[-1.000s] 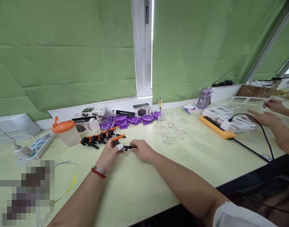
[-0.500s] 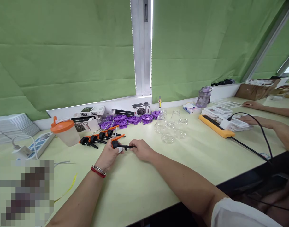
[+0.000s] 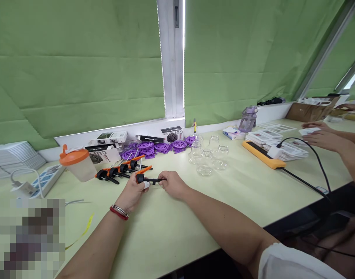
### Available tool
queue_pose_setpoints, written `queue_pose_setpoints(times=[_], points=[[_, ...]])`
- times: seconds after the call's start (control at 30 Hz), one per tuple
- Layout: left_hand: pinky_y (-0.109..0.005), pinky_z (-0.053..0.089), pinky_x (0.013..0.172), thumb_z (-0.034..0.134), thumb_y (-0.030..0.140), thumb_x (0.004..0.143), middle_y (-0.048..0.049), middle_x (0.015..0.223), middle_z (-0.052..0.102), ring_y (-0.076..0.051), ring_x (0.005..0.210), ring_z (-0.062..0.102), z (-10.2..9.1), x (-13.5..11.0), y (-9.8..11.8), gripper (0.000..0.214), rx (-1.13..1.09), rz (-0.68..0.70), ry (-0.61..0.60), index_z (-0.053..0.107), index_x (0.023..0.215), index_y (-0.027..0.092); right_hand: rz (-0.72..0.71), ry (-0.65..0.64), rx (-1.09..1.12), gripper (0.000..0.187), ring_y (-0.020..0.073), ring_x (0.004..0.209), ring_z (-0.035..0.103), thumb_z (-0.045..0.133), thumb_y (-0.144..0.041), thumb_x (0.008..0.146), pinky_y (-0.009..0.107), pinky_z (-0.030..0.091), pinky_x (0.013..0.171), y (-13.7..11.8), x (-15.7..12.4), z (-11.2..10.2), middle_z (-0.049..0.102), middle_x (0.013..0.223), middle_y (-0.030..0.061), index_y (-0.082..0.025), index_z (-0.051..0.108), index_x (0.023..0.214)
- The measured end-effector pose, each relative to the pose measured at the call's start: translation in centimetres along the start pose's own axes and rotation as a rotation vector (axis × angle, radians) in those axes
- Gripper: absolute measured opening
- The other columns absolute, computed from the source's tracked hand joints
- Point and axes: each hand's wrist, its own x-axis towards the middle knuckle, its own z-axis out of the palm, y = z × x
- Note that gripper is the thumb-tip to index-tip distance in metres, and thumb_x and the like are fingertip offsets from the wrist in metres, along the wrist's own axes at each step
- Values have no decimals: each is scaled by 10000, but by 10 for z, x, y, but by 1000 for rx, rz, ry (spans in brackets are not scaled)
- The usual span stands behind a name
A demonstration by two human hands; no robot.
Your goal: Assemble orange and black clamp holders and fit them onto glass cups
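My left hand (image 3: 131, 192), with a red and silver bracelet at the wrist, grips a small black and orange clamp (image 3: 143, 176) just above the pale green table (image 3: 171, 228). Its fingers are closed round the clamp's body, and one fingertip wears a white cover. My right hand (image 3: 173, 183) pinches the far end of the clamp's black bar. A row of several like clamps (image 3: 119, 169) lies on the table just behind my left hand.
An orange-lidded cup (image 3: 75, 164) and a power strip (image 3: 45, 178) stand at the left. Purple plastic wheels (image 3: 161, 147), small boxes (image 3: 107, 138) and clear glass jars (image 3: 206, 157) lie behind. Another person's hands (image 3: 323, 135) handle white cards by a yellow power strip (image 3: 260, 154) with a black cable.
My hands stay together on the clamp, hardly moving. The view has drifted slightly. The other person's hands at the right have shifted and now hold a white card.
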Motion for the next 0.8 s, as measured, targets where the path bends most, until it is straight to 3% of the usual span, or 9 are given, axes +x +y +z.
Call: queue_pose_setpoints(times=[0.3, 0.4, 0.5, 0.6, 0.7, 0.8], points=[[-214, 362, 526, 706, 171, 590, 54, 791, 538, -54, 528, 467, -3, 0, -1, 547, 15, 3, -33, 434, 1064, 203, 0, -41, -55, 150, 111, 568, 496, 549, -139, 796, 223, 353, 558, -5, -4, 0, 564, 622, -20, -196, 651, 890], [-239, 422, 597, 684, 168, 622, 21, 858, 561, -87, 610, 527, -4, 3, -3, 606, 34, 10, -8, 386, 1147, 222, 12, -57, 7, 139, 106, 548, 499, 550, -132, 794, 221, 372, 547, -5, -5, 3, 554, 612, -26, -197, 637, 881], [-279, 462, 783, 634, 162, 669, -54, 1058, 558, -148, 909, 591, -5, 7, -5, 567, 28, 151, 163, 350, 1153, 239, 46, -108, 182, 112, 92, 515, 507, 545, -118, 789, 213, 402, 504, -6, -5, 8, 564, 654, -21, -187, 603, 855], [-303, 422, 927, 579, 177, 733, -90, 1240, 481, -188, 1170, 500, -3, 8, -5, 372, 53, 355, 262, 400, 1053, 239, 77, -174, 411, 61, 88, 471, 513, 533, -130, 798, 214, 431, 447, -9, -6, 16, 573, 658, -17, -176, 556, 831], [-355, 368, 1013, 561, 218, 775, -84, 1332, 419, -213, 1264, 413, 1, 2, -3, 327, 109, 472, 215, 424, 1071, 248, 49, -242, 621, 47, 96, 455, 532, 560, -198, 801, 230, 459, 421, -15, -9, 21, 582, 637, -17, -168, 534, 827], [-394, 322, 1055, 605, 232, 753, -88, 1388, 360, -234, 1292, 371, 5, -6, 1, 523, 233, 559, 111, 384, 1226, 262, 5, -305, 781, 179, 98, 464, 547, 627, -308, 766, 231, 463, 417, -20, -14, 22, 592, 645, -13, -155, 551, 818]])
